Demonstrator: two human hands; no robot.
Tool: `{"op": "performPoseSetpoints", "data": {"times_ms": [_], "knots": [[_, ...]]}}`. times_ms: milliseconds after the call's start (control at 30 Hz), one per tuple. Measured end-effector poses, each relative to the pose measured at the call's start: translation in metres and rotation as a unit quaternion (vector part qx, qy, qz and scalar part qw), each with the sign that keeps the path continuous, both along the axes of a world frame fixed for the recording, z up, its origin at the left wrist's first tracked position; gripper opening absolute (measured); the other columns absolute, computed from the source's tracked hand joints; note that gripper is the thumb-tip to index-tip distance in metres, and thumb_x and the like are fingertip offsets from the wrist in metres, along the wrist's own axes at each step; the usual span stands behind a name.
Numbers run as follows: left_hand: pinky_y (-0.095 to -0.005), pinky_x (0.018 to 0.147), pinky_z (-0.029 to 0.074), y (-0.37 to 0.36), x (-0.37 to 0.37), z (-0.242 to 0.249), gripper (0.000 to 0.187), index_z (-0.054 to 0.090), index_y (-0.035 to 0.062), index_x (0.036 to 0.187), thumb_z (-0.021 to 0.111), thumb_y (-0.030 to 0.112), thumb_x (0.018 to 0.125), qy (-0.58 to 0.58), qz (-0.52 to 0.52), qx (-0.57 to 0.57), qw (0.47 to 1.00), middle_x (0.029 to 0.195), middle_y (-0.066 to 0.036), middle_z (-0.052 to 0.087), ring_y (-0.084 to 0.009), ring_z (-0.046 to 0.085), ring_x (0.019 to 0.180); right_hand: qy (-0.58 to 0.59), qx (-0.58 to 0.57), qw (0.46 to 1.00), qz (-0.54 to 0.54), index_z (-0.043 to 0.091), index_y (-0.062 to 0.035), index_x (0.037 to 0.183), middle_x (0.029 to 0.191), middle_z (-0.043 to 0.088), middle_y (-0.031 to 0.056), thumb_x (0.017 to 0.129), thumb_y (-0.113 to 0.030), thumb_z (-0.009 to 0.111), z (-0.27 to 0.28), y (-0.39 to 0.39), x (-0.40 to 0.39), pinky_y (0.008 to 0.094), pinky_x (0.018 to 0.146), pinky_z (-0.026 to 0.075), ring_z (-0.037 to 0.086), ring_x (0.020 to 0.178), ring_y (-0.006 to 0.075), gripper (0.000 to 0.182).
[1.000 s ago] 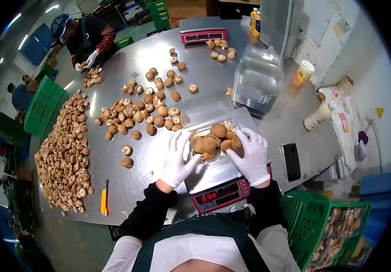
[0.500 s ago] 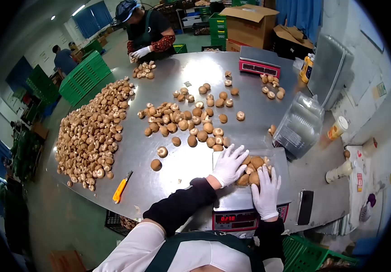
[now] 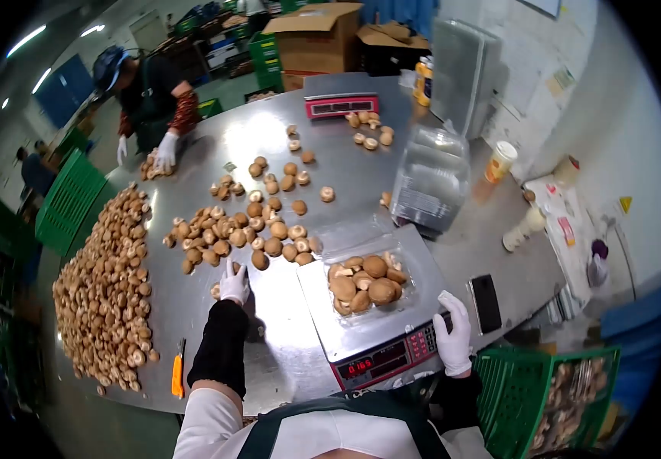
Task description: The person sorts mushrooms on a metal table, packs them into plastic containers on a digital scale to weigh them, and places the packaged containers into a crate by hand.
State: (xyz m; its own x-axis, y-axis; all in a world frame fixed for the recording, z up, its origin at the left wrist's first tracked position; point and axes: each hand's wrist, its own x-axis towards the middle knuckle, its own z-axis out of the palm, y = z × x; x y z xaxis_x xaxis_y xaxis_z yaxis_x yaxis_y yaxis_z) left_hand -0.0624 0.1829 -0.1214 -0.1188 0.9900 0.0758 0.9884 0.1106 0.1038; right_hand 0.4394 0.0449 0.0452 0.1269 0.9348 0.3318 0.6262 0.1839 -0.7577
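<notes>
**Hands off the tray, one reaching to the loose mushrooms**

The left hand [image 3: 234, 284] is stretching out left of the scale [image 3: 368, 306], arm extended, palm down on the steel desk [image 3: 284, 359], its gloved fingers spread over a loose mushroom [image 3: 216, 291] at the near edge of the scattered mushroom cluster [image 3: 246, 229]. Whether its grip is closing on that mushroom I cannot tell. The right hand [image 3: 453, 336] is resting at the scale's near right corner, fingers loosely curled upward, its grip holding nothing.

Half a second ago both hands were pressing on the mushrooms in the clear tray [image 3: 368, 287] on the scale; now both are lifted away, and the tray is sitting alone on the scale platform, filled and uncovered.

The tray's long axis is running along the platform, slanting from the near left toward the far right, its open lid lying beyond it, away from the person. A phone [image 3: 486, 303] is lying just right of the scale.
</notes>
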Motion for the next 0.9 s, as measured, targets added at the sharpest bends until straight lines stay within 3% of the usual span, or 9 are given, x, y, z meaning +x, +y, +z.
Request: {"op": "performPoseSetpoints", "data": {"times_ms": [167,267,333,433,467,567,700,800,900], "knots": [[-0.0408,0.089,0.045,0.012,0.025,0.022,0.028,0.059,0.0126,0.113,0.053,0.013,0.087,-0.199,0.047,0.135,0.969,0.118,-0.016,0.051,-0.0348,0.052,0.107,0.016,0.009,1.0,-0.017,0.057,-0.0001,0.11,0.115,0.058,0.0152,0.079,-0.001,0.06,-0.003,-0.011,0.006,0.0379,0.097,0.039,0.052,0.11,0.0316,0.031],[-0.0338,0.094,0.042,0.002,0.106,0.107,0.037,0.049,0.0012,0.126,0.051,0.004,0.09,-0.316,-0.126,0.253,0.906,0.118,-0.014,0.055,-0.0259,0.054,0.108,0.016,0.008,1.0,-0.021,0.058,0.0003,0.11,0.112,0.059,0.0148,0.079,-0.001,0.059,-0.008,-0.008,0.007,0.0369,0.096,0.04,0.053,0.108,0.0308,0.031],[-0.0367,0.1,0.038,-0.02,0.16,0.151,0.043,0.05,0.0035,0.127,0.055,0.002,0.085,-0.388,-0.192,0.238,0.87,0.125,-0.015,0.052,-0.0299,0.049,0.117,0.015,0.006,1.0,-0.018,0.058,0.0004,0.109,0.111,0.06,0.0145,0.079,0.0,0.06,-0.006,-0.001,0.003,0.0362,0.095,0.041,0.054,0.107,0.0302,0.03],[-0.0386,0.095,0.042,-0.037,0.207,0.167,0.045,0.055,0.0042,0.121,0.058,-0.005,0.077,-0.32,-0.318,0.204,0.869,0.118,-0.017,0.053,-0.0344,0.051,0.114,0.044,-0.001,0.999,-0.001,0.06,-0.0001,0.104,0.109,0.061,0.0132,0.079,-0.001,0.06,0.0,0.018,-0.008,0.0336,0.092,0.043,0.056,0.104,0.0283,0.026],[-0.0419,0.101,0.036,-0.039,0.216,0.17,0.048,0.048,0.0051,0.13,0.056,0.005,0.082,-0.286,-0.375,0.132,0.872,0.126,-0.018,0.048,-0.0376,0.044,0.121,0.044,0.007,0.999,0.001,0.06,-0.0001,0.104,0.109,0.061,0.0132,0.079,-0.001,0.06,0.0,0.026,-0.01,0.0336,0.092,0.043,0.056,0.104,0.0283,0.026],[-0.0474,0.111,0.015,-0.048,0.219,0.168,0.059,0.025,0.006,0.143,0.044,0.027,0.092,-0.125,-0.362,0.027,0.924,0.142,-0.018,0.033,-0.0404,0.023,0.134,0.091,0.008,0.995,0.044,0.061,-0.0012,0.106,0.108,0.061,0.0126,0.08,-0.002,0.059,0.005,0.051,-0.012,0.0324,0.088,0.044,0.057,0.1,0.0266,0.026],[-0.0388,0.11,0.022,-0.061,0.198,0.179,0.05,0.03,-0.0023,0.139,0.039,0.021,0.096,-0.403,-0.262,0.096,0.872,0.141,-0.022,0.035,-0.0366,0.03,0.133,0.065,0.055,0.994,0.068,0.061,0.0014,0.107,0.109,0.062,0.0143,0.081,0.0,0.057,0.01,0.098,-0.003,0.0307,0.091,0.044,0.058,0.105,0.0243,0.026],[-0.0372,0.103,0.032,-0.083,0.178,0.172,0.051,0.029,0.0012,0.141,0.04,0.025,0.098,-0.467,-0.168,0.091,0.863,0.136,-0.018,0.041,-0.0289,0.041,0.124,0.196,0.012,0.977,0.088,0.06,0.002,0.11,0.106,0.064,0.0102,0.088,-0.01,0.057,-0.001,0.139,-0.001,0.0281,0.088,0.045,0.059,0.1,0.0174,0.025],[-0.0333,0.092,0.042,-0.105,0.182,0.165,0.052,0.025,0.0037,0.143,0.042,0.026,0.098,-0.528,-0.102,0.003,0.843,0.126,-0.016,0.049,-0.0223,0.053,0.108,0.194,-0.029,0.974,0.115,0.057,0.0009,0.117,0.108,0.063,0.0168,0.087,-0.017,0.057,-0.014,0.181,-0.007,0.0291,0.084,0.046,0.061,0.097,0.0222,0.034]]}}
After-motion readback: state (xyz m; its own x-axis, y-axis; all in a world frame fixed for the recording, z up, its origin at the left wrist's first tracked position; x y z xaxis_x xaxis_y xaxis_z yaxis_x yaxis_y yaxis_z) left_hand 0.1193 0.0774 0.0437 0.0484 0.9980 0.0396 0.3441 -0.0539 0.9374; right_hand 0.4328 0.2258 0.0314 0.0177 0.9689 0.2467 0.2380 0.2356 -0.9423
